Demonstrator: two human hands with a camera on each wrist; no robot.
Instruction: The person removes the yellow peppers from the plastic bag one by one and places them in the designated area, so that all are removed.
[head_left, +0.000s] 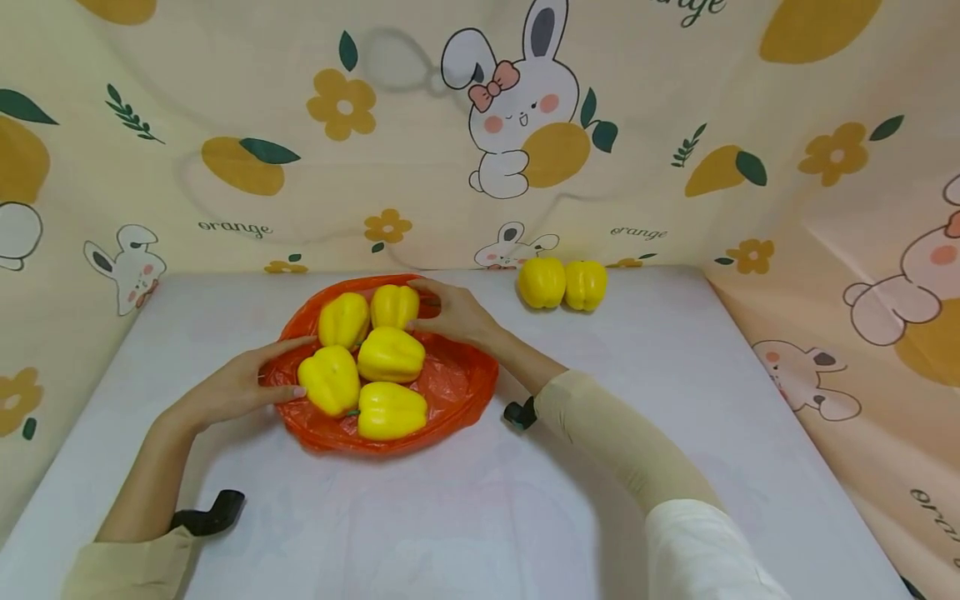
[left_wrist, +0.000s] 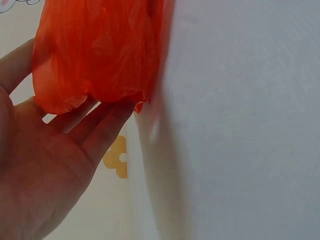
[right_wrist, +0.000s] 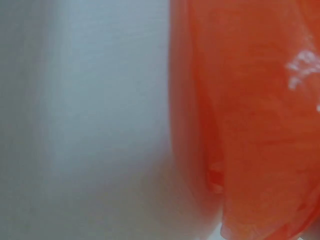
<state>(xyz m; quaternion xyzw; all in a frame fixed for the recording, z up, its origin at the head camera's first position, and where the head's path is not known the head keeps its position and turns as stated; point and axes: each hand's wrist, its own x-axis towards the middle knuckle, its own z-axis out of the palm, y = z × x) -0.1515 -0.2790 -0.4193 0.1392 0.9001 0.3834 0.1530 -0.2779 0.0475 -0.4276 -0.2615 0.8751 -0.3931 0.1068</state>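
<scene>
Several yellow bell peppers (head_left: pixel 391 355) sit inside a red plastic bag (head_left: pixel 457 379) whose mouth is spread wide in the head view. My right hand (head_left: pixel 457 312) reaches over the bag's far right rim, thumb and fingers around the right side of the back pepper (head_left: pixel 394 305). From the left, my left hand (head_left: pixel 232 383) extends over the rim with fairly straight fingers. Its thumb is right at the left pepper (head_left: pixel 328 382). Red bag film (left_wrist: pixel 95 50) hides its fingertips in the left wrist view. The bag's side (right_wrist: pixel 260 120) fills much of the right wrist view.
Two more yellow bell peppers (head_left: pixel 562 284) stand side by side at the table's back edge, right of the bag. The white table (head_left: pixel 465 517) meets a printed cloth backdrop (head_left: pixel 420 183) behind and at the sides. Black wrist cameras (head_left: pixel 213 514) hang below both wrists.
</scene>
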